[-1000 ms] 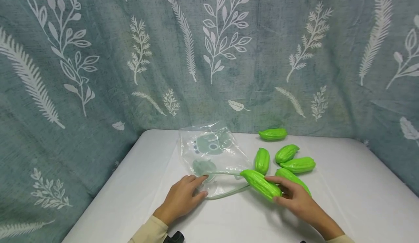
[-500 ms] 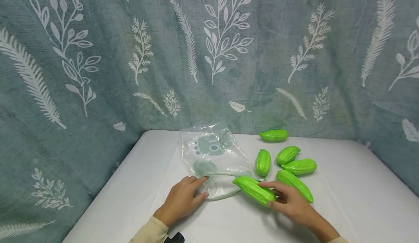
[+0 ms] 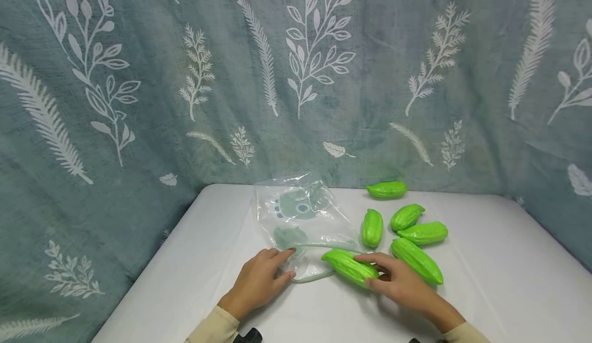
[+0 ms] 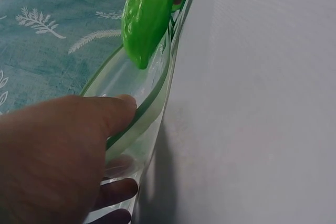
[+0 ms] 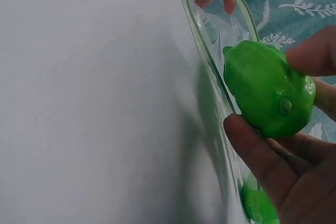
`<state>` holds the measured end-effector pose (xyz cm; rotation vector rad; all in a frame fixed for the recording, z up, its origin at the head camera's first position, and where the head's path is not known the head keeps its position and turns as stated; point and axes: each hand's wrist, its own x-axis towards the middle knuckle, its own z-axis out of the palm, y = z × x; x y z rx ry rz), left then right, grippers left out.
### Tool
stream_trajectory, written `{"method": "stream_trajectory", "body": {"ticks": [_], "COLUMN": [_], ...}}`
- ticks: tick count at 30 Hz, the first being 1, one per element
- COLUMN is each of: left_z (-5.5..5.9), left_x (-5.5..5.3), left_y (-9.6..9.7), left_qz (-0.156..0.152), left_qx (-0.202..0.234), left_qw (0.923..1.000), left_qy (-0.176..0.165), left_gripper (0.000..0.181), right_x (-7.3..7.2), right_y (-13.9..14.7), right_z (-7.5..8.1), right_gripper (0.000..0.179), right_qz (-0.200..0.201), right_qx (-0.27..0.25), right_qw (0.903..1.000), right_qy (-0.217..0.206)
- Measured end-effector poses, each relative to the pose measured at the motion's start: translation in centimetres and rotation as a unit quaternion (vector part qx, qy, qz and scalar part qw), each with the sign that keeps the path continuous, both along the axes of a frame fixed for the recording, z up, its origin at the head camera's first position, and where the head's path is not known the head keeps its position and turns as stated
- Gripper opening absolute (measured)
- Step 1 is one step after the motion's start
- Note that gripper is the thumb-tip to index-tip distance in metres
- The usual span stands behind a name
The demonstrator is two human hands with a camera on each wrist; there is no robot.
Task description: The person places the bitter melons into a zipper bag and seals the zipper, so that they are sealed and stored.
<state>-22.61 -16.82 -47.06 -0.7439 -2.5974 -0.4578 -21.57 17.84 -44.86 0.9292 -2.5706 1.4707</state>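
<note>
My right hand [image 3: 400,284] grips a bright green bitter melon [image 3: 350,267] between thumb and fingers. Its pointed end faces left, over the mouth of a clear plastic bag [image 3: 339,235]. Green strips edge that mouth, which gapes between its two sides. At the mouth's left end, my left hand [image 3: 259,281] holds the bag's edge. The left thumb [image 4: 118,114] lies across the green strip in the left wrist view, with fingers partly behind the clear plastic. In the right wrist view the melon's stem end [image 5: 285,106] faces the camera, and the bag's opening lies beyond it.
Several more bitter melons lie on the white table [image 3: 499,261] to the right. The nearest melon [image 3: 416,261] is just behind my right hand; another melon [image 3: 386,189] is at the back edge. A patterned curtain [image 3: 296,76] hangs behind and along the sides.
My right hand has moved left and slightly toward me, carrying the bitter melon from the mouth's right end further over the opening. My left hand has stayed in place.
</note>
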Motion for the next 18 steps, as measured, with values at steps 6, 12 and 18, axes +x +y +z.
{"method": "stream_trajectory", "body": {"ticks": [6, 12, 18], "left_z": [0.1, 0.1, 0.2], "left_x": [0.0, 0.4, 0.2], "left_y": [-0.1, -0.2, -0.1], "left_qz": [0.010, 0.010, 0.004], "left_qx": [0.004, 0.007, 0.008], "left_qw": [0.9998, 0.9998, 0.9999], "left_qy": [-0.016, -0.017, -0.006], "left_gripper": [0.051, 0.050, 0.050], "right_x": [-0.6, -0.4, -0.7], "right_y": [-1.2, -2.1, -2.7], "right_z": [0.3, 0.1, -0.1], "right_gripper": [0.042, 0.043, 0.045], "right_qz": [0.005, -0.001, -0.019], "right_qx": [0.002, -0.001, -0.001], "right_qw": [0.9999, 0.9991, 0.9985], "right_qy": [-0.016, -0.041, -0.050]}}
